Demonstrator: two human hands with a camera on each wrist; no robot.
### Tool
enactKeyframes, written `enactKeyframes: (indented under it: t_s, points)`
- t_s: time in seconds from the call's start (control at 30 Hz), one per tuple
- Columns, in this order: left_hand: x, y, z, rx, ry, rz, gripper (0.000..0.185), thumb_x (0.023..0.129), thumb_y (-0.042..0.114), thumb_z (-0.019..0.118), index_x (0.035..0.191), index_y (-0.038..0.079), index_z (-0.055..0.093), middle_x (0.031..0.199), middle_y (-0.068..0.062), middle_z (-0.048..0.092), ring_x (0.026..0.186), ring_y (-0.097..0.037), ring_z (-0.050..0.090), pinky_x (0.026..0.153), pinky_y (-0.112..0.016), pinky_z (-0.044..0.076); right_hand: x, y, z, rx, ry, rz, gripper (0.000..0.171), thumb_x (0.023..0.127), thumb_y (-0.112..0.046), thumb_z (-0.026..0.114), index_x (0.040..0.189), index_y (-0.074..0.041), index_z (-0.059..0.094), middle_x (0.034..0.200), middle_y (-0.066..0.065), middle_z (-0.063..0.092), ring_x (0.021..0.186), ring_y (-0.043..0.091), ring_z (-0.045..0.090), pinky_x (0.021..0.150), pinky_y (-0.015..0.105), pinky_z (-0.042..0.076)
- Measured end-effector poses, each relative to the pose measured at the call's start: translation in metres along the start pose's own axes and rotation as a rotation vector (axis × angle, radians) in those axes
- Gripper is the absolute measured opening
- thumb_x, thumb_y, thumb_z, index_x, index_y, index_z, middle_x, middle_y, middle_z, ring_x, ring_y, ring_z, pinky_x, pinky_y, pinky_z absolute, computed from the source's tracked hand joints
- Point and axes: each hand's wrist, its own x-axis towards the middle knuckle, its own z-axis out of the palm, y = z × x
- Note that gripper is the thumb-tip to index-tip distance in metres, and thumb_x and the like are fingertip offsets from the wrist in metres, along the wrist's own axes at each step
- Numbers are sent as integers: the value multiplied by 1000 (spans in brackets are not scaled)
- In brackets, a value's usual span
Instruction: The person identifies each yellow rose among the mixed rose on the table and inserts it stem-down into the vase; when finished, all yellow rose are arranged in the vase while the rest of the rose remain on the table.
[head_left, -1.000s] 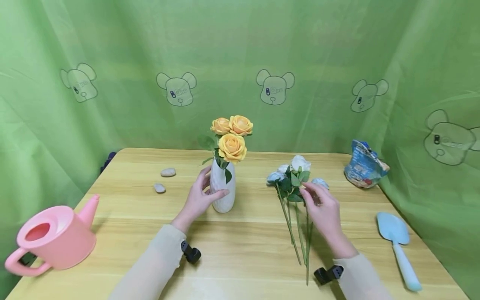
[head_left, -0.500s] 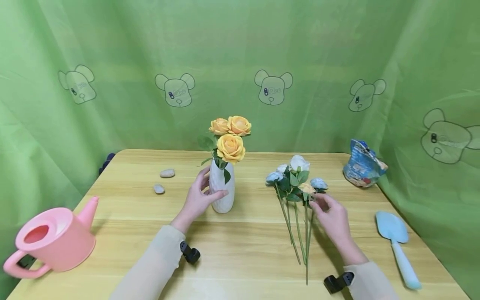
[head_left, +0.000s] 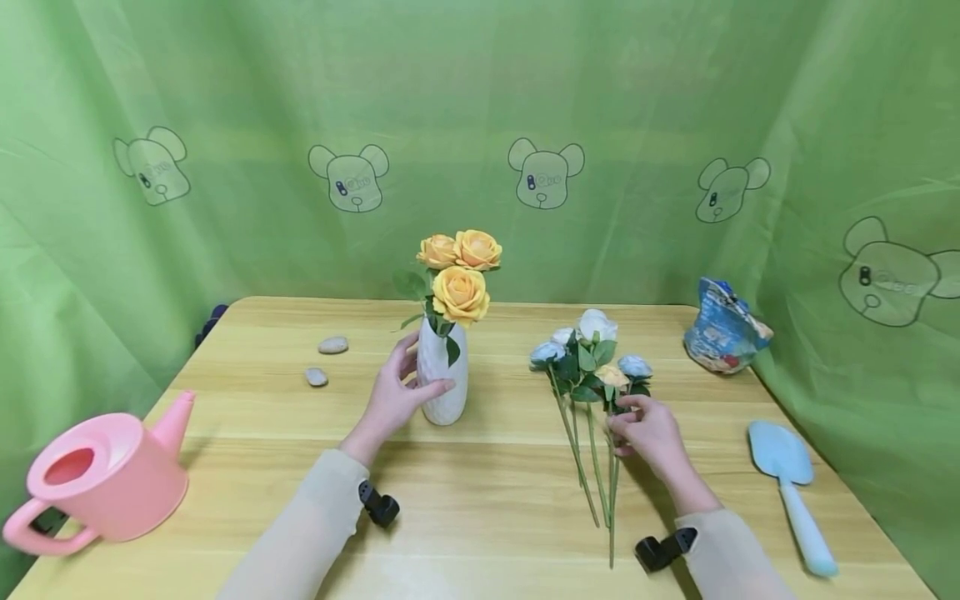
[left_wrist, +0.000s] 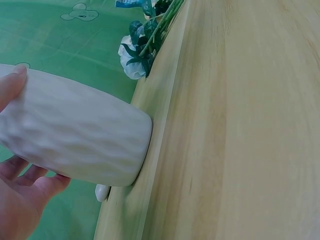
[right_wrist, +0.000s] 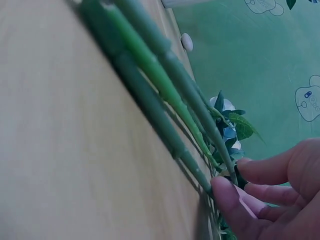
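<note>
My left hand (head_left: pixel 397 392) grips the white ribbed vase (head_left: pixel 444 379), fingers behind it and thumb across the front. The vase stands upright on the table with three yellow-orange roses (head_left: pixel 461 293) in it. In the left wrist view the vase (left_wrist: pixel 80 130) fills the left side. My right hand (head_left: pixel 652 433) pinches the green stem of a small pale yellow rose (head_left: pixel 611 376) just below its bloom. This rose lies among white roses (head_left: pixel 597 327) and blue roses (head_left: pixel 547 353). In the right wrist view, thumb and fingertips (right_wrist: pixel 226 192) close in around the stems (right_wrist: pixel 170 95).
A pink watering can (head_left: pixel 112 479) stands at the left. Two pebbles (head_left: pixel 333 344) lie left of the vase. To the right are a light blue trowel (head_left: pixel 795 496) and a crumpled blue bag (head_left: pixel 723 329). A green curtain (head_left: pixel 450 100) surrounds the wooden table (head_left: pixel 480 517).
My right hand has come away from the flower heads and moved down to the pale yellow rose's stem, uncovering its bloom and a blue rose. The left hand stays on the vase.
</note>
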Motion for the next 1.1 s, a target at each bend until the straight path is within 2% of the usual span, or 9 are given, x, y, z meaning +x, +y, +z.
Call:
enactKeyframes:
  t_s: [0.17, 0.4, 0.6, 0.73, 0.9, 0.97, 1.07, 1.1]
  points:
    - [1, -2, 0, 4, -3, 3, 81, 76, 10, 77, 143, 9, 31, 135, -20, 45, 123, -31, 43, 100, -43, 38, 3, 1, 2, -19, -14, 15, 46, 85, 4, 60, 127, 11, 42, 98, 26, 60, 68, 24, 61, 56, 37, 56]
    - [12, -29, 0, -2, 17, 16, 83, 73, 20, 81, 142, 20, 34, 134, -13, 47, 121, -25, 46, 99, -40, 40, 1, -6, -2, 80, -26, 61, 52, 84, 6, 61, 130, 11, 39, 102, 27, 57, 67, 25, 62, 57, 37, 56]
    - [11, -33, 0, 24, 34, 42, 82, 72, 24, 81, 140, 24, 36, 132, -10, 49, 120, -24, 47, 98, -40, 41, -2, -14, -10, 77, -3, 40, 51, 85, 3, 61, 132, 7, 40, 107, 23, 54, 74, 28, 63, 62, 35, 56]
    - [11, -33, 0, 21, 30, 42, 82, 73, 24, 81, 140, 24, 35, 133, -11, 48, 121, -25, 46, 98, -41, 41, -5, -24, -14, 80, 7, -1, 50, 86, 1, 61, 132, 6, 40, 111, 24, 54, 75, 29, 63, 64, 35, 56]
    - [10, -28, 0, 0, 7, 24, 83, 74, 20, 80, 142, 21, 33, 136, -13, 46, 123, -26, 44, 99, -42, 39, -12, -38, -15, 116, 12, -65, 49, 87, -2, 62, 131, 5, 43, 113, 23, 54, 75, 16, 63, 66, 34, 56]
    - [7, -20, -1, -1, -3, 23, 82, 76, 16, 79, 143, 17, 32, 137, -16, 44, 124, -29, 43, 100, -43, 38, -17, -46, -13, 135, 23, -111, 48, 87, -4, 63, 131, 5, 44, 112, 22, 56, 75, 13, 62, 66, 34, 56]
    - [3, -8, -1, 8, -12, 22, 81, 77, 11, 77, 143, 12, 31, 137, -19, 44, 124, -31, 43, 100, -44, 38, -23, -58, -8, 188, 59, -198, 47, 85, -5, 66, 127, 4, 48, 105, 16, 59, 76, 16, 64, 64, 33, 56]
    - [1, -4, -1, 15, -14, 23, 81, 77, 10, 76, 143, 10, 30, 136, -20, 44, 124, -32, 43, 100, -44, 39, -21, -56, -6, 249, 59, -263, 46, 84, -4, 67, 126, 4, 50, 103, 14, 61, 76, 18, 64, 62, 32, 56]
